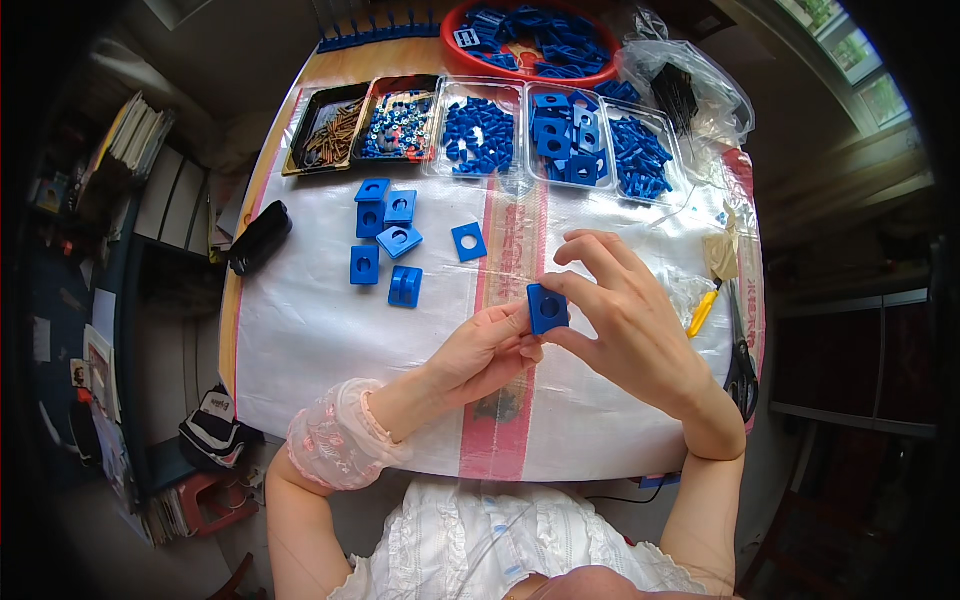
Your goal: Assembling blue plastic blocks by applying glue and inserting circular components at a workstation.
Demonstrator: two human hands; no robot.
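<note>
Between my two hands, above the middle of the table, is a blue square plastic piece [547, 309] with a round recess in its face. My left hand [490, 348] pinches its left edge between thumb and fingers. From the right, my right hand [625, 320] grips it with thumb below and index finger at the top corner, the other fingers raised. A flat blue square plate with a round hole [468, 241] lies just beyond my left hand. Farther left sits a loose group of blue block pieces [400, 207], some tilted against each other.
Along the back stand a black tray of screws [292, 158], a tray of small nuts [437, 95] and clear trays of blue parts [523, 130]. Behind them is a red basin [450, 50]. A black case [262, 238] lies left; a yellow-handled tool [702, 314] and black scissors [742, 375] lie right.
</note>
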